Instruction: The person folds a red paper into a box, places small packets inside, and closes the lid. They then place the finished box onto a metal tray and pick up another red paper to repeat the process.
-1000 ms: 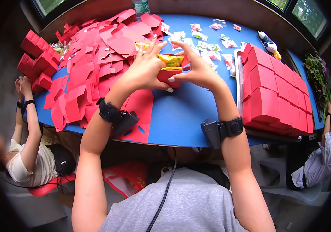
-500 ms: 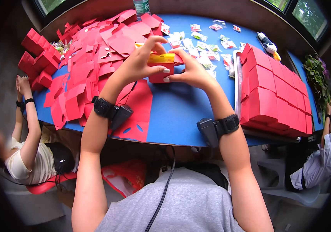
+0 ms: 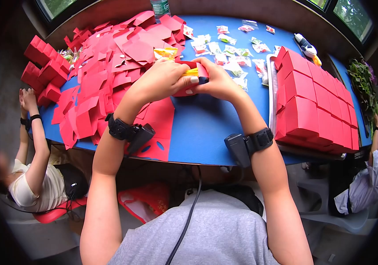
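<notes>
Between my hands is a small red paper box [image 3: 182, 92] with its top standing open. A yellow packet [image 3: 192, 72] shows inside it. My left hand [image 3: 162, 79] is closed on the box's left side, its fingers bent down over the opening and its thumb along the near side. The right hand [image 3: 217, 80] grips the opposite side near a raised flap [image 3: 202, 70]. Part of the box is hidden behind my fingers. Just beyond my left hand, another yellow packet [image 3: 165, 53] lies on the red paper pieces [image 3: 140, 51].
Small wrapped packets [image 3: 233, 53] are scattered across the blue table [image 3: 211, 128]. At right, a tray [image 3: 270, 88] holds stacked red boxes [image 3: 313, 101]. More red boxes [image 3: 45, 66] are piled far left. A bottle [image 3: 160, 9] stands at the back. People sit on both sides.
My left hand's fingers have come down from an arch above the box onto its opening. Less of the yellow packet inside shows, while the packet behind my left hand is more visible.
</notes>
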Motion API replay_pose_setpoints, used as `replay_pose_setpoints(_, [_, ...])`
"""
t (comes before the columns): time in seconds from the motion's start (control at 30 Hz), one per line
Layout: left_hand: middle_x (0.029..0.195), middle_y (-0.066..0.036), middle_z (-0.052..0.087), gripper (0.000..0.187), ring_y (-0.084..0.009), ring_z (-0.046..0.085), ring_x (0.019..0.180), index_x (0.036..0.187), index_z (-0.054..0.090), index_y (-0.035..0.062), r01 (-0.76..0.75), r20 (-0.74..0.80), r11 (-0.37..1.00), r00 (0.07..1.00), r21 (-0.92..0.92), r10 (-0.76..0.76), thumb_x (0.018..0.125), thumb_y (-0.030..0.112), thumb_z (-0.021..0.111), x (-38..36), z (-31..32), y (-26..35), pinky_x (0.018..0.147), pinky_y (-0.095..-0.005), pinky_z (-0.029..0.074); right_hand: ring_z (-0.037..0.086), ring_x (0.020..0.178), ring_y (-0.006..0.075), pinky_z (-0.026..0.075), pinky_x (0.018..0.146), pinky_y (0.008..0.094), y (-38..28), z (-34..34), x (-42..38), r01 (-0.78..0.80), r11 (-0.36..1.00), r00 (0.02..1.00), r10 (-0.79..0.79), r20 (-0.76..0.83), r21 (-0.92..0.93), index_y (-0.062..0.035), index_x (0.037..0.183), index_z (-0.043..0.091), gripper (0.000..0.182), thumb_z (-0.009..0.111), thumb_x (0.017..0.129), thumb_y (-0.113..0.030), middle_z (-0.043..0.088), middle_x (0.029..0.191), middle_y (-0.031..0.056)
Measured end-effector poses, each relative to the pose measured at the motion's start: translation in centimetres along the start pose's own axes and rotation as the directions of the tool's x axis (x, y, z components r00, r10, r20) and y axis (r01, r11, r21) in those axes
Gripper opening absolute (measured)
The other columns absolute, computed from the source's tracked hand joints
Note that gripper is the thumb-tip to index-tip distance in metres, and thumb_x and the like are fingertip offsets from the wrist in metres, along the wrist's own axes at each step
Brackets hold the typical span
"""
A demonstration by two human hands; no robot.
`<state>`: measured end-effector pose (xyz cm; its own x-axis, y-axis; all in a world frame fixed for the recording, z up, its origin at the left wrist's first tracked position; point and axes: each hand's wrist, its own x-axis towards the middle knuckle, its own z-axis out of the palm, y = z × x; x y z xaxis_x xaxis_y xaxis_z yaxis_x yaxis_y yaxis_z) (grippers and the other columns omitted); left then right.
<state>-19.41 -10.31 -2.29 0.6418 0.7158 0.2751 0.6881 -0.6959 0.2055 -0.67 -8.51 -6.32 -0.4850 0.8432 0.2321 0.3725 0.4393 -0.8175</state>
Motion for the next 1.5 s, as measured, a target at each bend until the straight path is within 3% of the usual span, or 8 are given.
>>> replay_pose_setpoints(0.3, [0.078,-0.012,0.064,0.015,-0.0190,0.063,0.068,0.090,0.064,-0.0007,0.033,-0.301,0.902,0.937,-0.430,-0.178,0.084,0.013,0.062,0.2,0.7,-0.6,0.064,-0.0309,0.048,0.058,0.096,0.0227,0.045,0.085,0.0337,-0.5,-0.1,-0.2,-0.002,1.000,1.000,0.002,-0.020,-0.003,-0.0057,0.115,0.049,0.067,0.081,0.059,-0.021,0.060,0.102,0.0124])
replay_pose_setpoints(0.53, [0.084,-0.011,0.057,0.017,-0.0211,0.057,0.084,0.078,0.068,0.0004,0.181,-0.418,0.983,0.892,-0.019,-0.173,0.072,0.017,0.070,0.2,0.9,-0.2,0.077,-0.0322,0.045,0.058,0.094,0.0231,0.045,0.084,0.0336,-0.5,0.1,-0.2,-0.002,0.999,1.000,0.001,-0.020,-0.032,-0.0036,0.111,0.050,0.063,0.081,0.059,-0.022,0.061,0.099,0.0124])
replay_pose_setpoints(0.63, [0.087,-0.012,0.055,0.019,-0.0235,0.055,0.089,0.078,0.069,0.0013,0.285,-0.220,0.921,0.912,-0.267,-0.346,0.069,0.017,0.071,0.1,1.0,-0.7,0.080,-0.0338,0.044,0.059,0.093,0.0235,0.045,0.083,0.0338,-0.9,0.0,-0.3,-0.018,0.998,1.000,0.018,-0.007,-0.054,-0.0031,0.110,0.051,0.062,0.081,0.059,-0.022,0.061,0.099,0.0129])
replay_pose_setpoints(0.87, [0.099,-0.016,0.058,0.025,-0.0264,0.054,0.096,0.079,0.071,0.0038,0.288,-0.242,0.868,0.882,-0.405,-0.405,0.065,0.024,0.073,0.4,1.7,-1.8,0.083,-0.0372,0.045,0.058,0.091,0.0264,0.045,0.080,0.0346,-0.8,0.0,-0.4,0.010,1.000,0.999,-0.011,-0.043,-0.025,-0.0015,0.106,0.050,0.062,0.081,0.057,-0.021,0.060,0.096,0.0150])
replay_pose_setpoints(1.07, [0.117,-0.018,0.052,0.030,-0.0298,0.047,0.114,0.086,0.071,0.0026,0.100,-0.112,0.900,0.981,-0.425,-0.161,0.072,0.029,0.074,-0.6,-0.5,-2.3,0.090,-0.0390,0.042,0.058,0.088,0.0225,0.046,0.076,0.0338,-0.5,-0.2,-0.3,0.000,0.997,0.998,-0.004,-0.060,-0.073,-0.0034,0.109,0.048,0.062,0.081,0.059,-0.019,0.060,0.094,0.0133])
replay_pose_setpoints(1.33, [0.097,-0.014,0.059,0.028,-0.0235,0.055,0.098,0.082,0.069,-0.0025,0.169,-0.074,0.866,0.971,-0.470,-0.229,0.074,0.025,0.071,-0.2,0.4,-2.4,0.085,-0.0328,0.043,0.058,0.083,0.0193,0.047,0.070,0.0312,-1.2,-0.5,-0.4,0.077,0.994,0.996,-0.080,-0.047,-0.078,-0.0040,0.110,0.047,0.062,0.081,0.061,-0.020,0.059,0.091,0.0114])
replay_pose_setpoints(1.4, [0.089,-0.012,0.061,0.028,-0.0214,0.057,0.093,0.082,0.068,-0.0032,0.195,-0.066,0.837,0.962,-0.511,-0.264,0.075,0.023,0.071,0.0,0.6,-2.4,0.082,-0.0311,0.043,0.061,0.076,0.0218,0.049,0.068,0.0334,-2.4,-1.4,-0.9,-0.121,0.992,0.992,0.122,-0.030,0.027,-0.0016,0.110,0.048,0.062,0.081,0.061,-0.021,0.059,0.091,0.0146])
replay_pose_setpoints(1.5, [0.078,-0.006,0.062,0.025,-0.0143,0.058,0.082,0.082,0.069,-0.0020,0.202,-0.052,0.830,0.962,-0.520,-0.267,0.075,0.022,0.070,0.1,1.0,-2.5,0.075,-0.0263,0.044,0.057,0.073,0.0094,0.049,0.064,0.0239,-2.3,-2.5,-0.8,-0.120,0.972,0.990,0.132,-0.051,0.202,-0.0036,0.114,0.050,0.050,0.074,0.074,-0.021,0.058,0.089,0.0062])
